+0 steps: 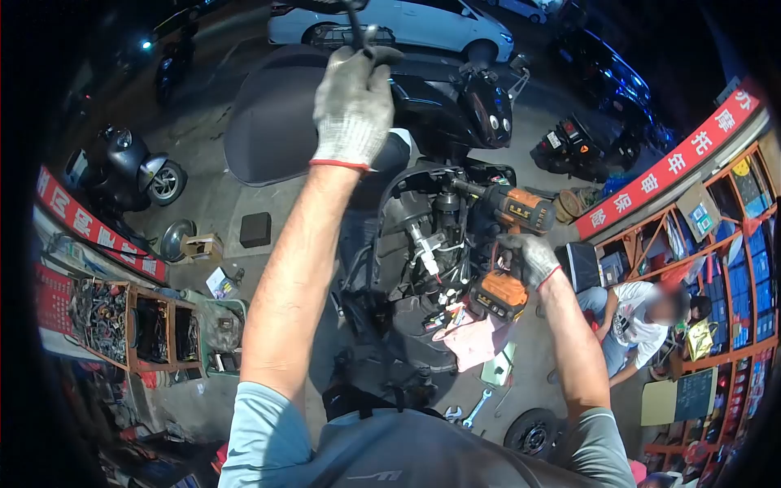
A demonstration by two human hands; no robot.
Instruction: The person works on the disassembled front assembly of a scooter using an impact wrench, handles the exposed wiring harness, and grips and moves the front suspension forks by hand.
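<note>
My left hand, in a grey-white work glove, is raised high with its fingers closed around a dark rod-like part; its kind is not clear. My right hand, also gloved, grips the handle of an orange and black cordless impact wrench. The tool's nose points left, over the opened body of a black scooter. Inside that opening the engine bay shows metal parts, hoses and wires. A pink cloth and small loose items lie just below the wrench's battery.
Open-end wrenches and a small wheel lie on the ground. A person sits at right beside orange shelves. Tool bins stand at left. Parked scooters and a white car are farther off.
</note>
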